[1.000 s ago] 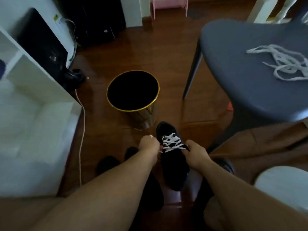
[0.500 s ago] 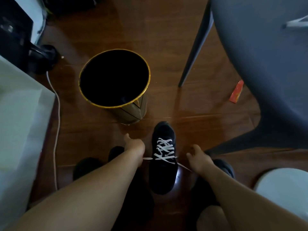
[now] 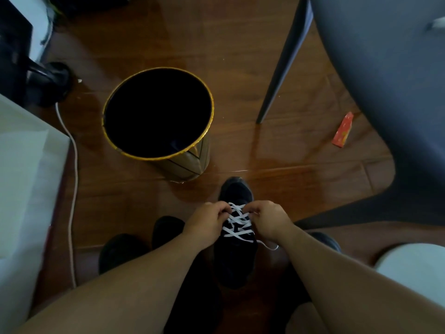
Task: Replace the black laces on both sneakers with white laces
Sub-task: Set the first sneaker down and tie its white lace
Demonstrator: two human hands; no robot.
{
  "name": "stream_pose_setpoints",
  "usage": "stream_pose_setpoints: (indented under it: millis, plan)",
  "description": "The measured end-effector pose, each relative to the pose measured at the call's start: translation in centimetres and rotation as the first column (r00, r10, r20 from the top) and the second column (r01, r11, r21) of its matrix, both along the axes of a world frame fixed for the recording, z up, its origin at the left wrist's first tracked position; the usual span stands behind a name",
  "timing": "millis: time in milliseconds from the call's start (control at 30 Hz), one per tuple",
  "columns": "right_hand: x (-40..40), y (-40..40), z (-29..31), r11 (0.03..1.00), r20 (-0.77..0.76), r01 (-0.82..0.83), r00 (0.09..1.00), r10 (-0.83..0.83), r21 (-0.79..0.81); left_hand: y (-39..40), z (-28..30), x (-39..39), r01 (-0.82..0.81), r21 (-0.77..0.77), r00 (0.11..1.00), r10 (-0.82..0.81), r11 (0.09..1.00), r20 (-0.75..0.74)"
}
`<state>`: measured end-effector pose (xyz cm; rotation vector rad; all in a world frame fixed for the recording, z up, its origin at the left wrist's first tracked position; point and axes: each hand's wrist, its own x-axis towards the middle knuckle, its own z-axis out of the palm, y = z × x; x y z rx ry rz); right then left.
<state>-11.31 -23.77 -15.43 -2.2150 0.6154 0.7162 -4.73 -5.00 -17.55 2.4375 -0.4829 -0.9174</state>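
Observation:
A black sneaker (image 3: 237, 259) stands on the wooden floor between my forearms, toe pointing away. A white lace (image 3: 238, 224) crisscrosses its front. My left hand (image 3: 207, 221) pinches the lace at the upper left crossings. My right hand (image 3: 269, 220) pinches it at the upper right. A loose white lace end (image 3: 271, 247) trails on the floor right of the shoe. Another dark shoe (image 3: 166, 229) lies to the left, partly hidden by my left arm.
A black bin with a gold rim (image 3: 159, 114) stands just beyond the shoe. A grey chair (image 3: 385, 80) fills the right, its leg (image 3: 281, 66) slanting to the floor. A red wrapper (image 3: 343, 130), a white cable (image 3: 72, 189), a white shelf (image 3: 24, 177) and a white stool (image 3: 414, 263) surround me.
Both hands moved inward from the shoe's sides onto the upper lace crossings. The lace ends they held out sideways have gone slack. The camera stayed tilted down.

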Motion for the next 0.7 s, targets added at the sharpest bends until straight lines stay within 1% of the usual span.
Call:
stream_pose_setpoints:
  millis: [133,200,233,367,433,467,533,600,633,700]
  plan:
    - [0.0,0.4,-0.3,1.0,-0.014,0.009,1.0,-0.009,-0.013,-0.1,0.1,-0.5,0.05,-0.022,0.998,-0.049,0.999,0.037]
    - [-0.2,0.7,-0.5,0.999,-0.019,0.04,0.999,-0.04,-0.014,0.0,0.3,-0.7,0.12,-0.004,0.992,-0.12,0.993,0.044]
    - [-0.3,0.8,-0.6,0.998,-0.012,0.059,0.998,-0.059,-0.011,-0.1,0.4,-0.8,0.13,0.012,0.99,-0.131,0.991,0.046]
    - [-0.7,1.0,-0.5,0.992,-0.029,0.12,0.993,-0.119,0.047,-0.2,0.5,-0.5,0.101,0.033,0.989,-0.104,0.994,0.101]
    - [-0.8,0.9,-0.5,0.985,-0.035,0.16,0.987,-0.158,0.068,-0.3,0.7,-0.4,0.085,0.029,0.992,-0.087,0.996,0.091]
    - [-0.9,0.9,-0.5,0.977,-0.036,0.195,0.981,-0.192,0.082,-0.4,0.7,-0.5,0.063,0.03,0.996,-0.065,0.998,0.067]
    - [-1.1,0.9,-0.5,0.955,-0.04,0.272,0.962,-0.269,0.116,-0.7,0.8,-0.7,-0.017,0.027,0.999,0.018,1.0,-0.04]
    - [-1.3,0.9,-0.4,0.924,-0.058,0.347,0.938,-0.342,0.159,-1.0,0.7,-0.8,-0.16,-0.005,0.967,0.156,0.987,-0.199]
    - [-1.4,1.0,-0.4,0.912,-0.069,0.37,0.929,-0.364,0.177,-1.1,0.7,-0.9,-0.236,-0.016,0.943,0.225,0.972,-0.245]
    - [-1.5,0.9,-0.5,0.903,-0.081,0.379,0.926,-0.37,0.204,-1.2,0.9,-0.6,-0.333,-0.02,0.917,0.319,0.943,-0.237]
